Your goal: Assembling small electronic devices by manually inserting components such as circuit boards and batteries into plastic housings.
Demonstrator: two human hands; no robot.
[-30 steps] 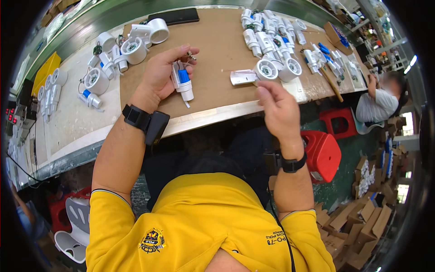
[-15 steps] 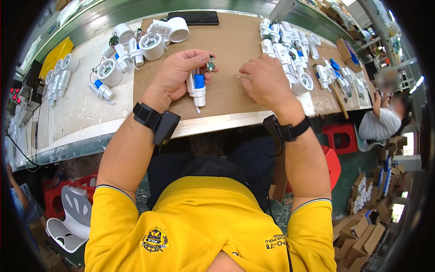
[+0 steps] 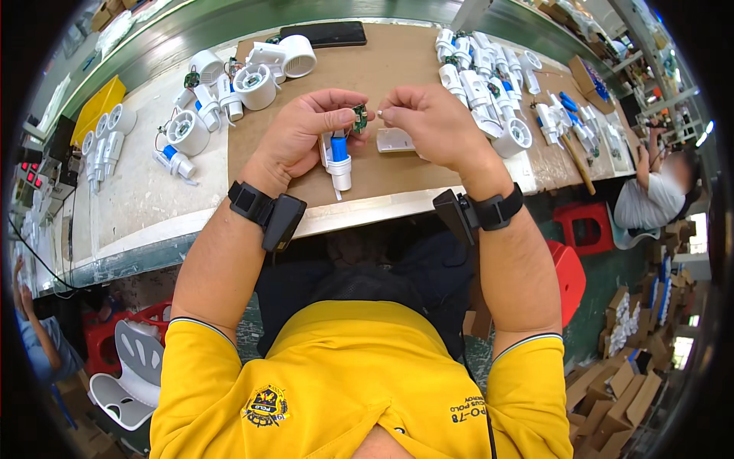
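My left hand is closed, pinching a small green circuit board between thumb and fingers. Below the board hangs an open white plastic housing, partly hidden by that hand, with a blue cylinder inside. Close to the board's right side, my right hand pinches a tiny white piece; whether it is a connector I cannot make out. A white half-shell cover lies on the brown board, under my right hand.
White fan-like units with wires and circuit boards sit at the left. Several white housings are grouped at the right, near a wooden-handled tool. A black flat device and a yellow bin stand farther back. Another person sits at right.
My right hand has moved left to the circuit board, bringing the tiny white piece beside it. The white cover now shows beneath that hand. My left hand keeps its hold.
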